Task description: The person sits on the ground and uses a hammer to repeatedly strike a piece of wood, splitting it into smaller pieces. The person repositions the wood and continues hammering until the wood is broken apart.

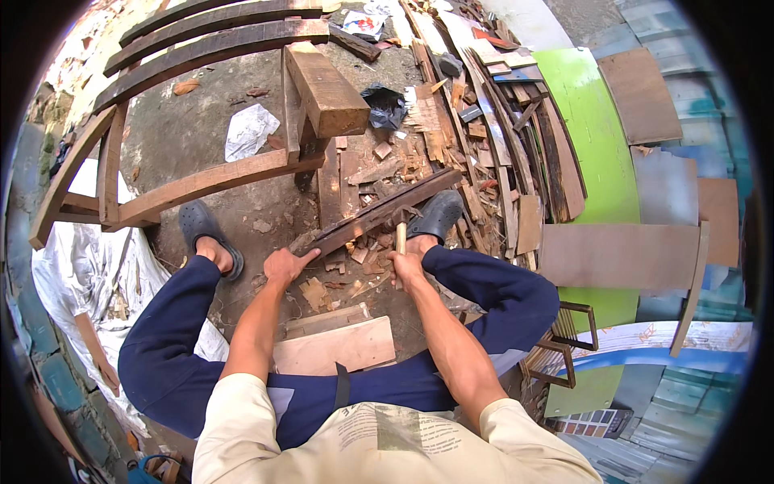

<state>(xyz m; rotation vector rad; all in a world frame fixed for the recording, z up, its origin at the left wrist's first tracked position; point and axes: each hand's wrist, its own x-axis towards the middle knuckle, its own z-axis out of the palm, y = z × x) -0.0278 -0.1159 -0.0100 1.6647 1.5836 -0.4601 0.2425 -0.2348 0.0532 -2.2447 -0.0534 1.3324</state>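
holding a hammer (401,239) beside a slanting dark plank (379,211)

gripping the hammer by its pale handle in the right hand (408,268), closed round it, with the head close against the plank; cannot tell whether touching. holding the plank's near end with the left hand (286,266), partly curled, with thumb stretched along the wood; cannot tell the full grip underneath. slanting from there up to the right shoe (439,213), over scattered wood scraps (317,293). wearing dark blue trousers (504,298), bent wide at the knees, with a pale board (334,348) lying between the legs. facing a slatted wooden frame (210,181) at upper left, near the left shoe (196,224), with loose planks (558,157) and a bright green panel (592,121) to the right
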